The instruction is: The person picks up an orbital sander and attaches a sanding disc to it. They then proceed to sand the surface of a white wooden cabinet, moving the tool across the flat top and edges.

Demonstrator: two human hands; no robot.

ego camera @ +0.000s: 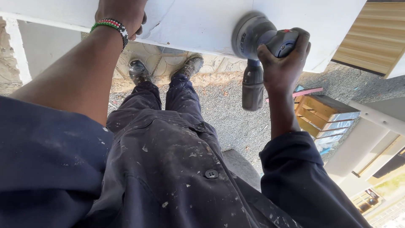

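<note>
My right hand (282,63) grips a grey electric sander (257,36) whose round pad is pressed against a white painted panel (198,21) at the top of the view. A dark dust bag (252,89) hangs below the sander. My left hand (122,14), with a beaded wristband (112,26), rests on the same panel to the left, fingers bent over its surface. Below, my dark, paint-spattered overalls (168,156) and two dusty boots (164,69) show.
Grey gravel ground (236,118) lies under the panel, with a patterned paved strip (219,65) near my boots. A wooden crate (322,114) stands at the right, with pale boards (375,38) and white frame pieces (375,118) beyond it. A white post (19,50) is at the left.
</note>
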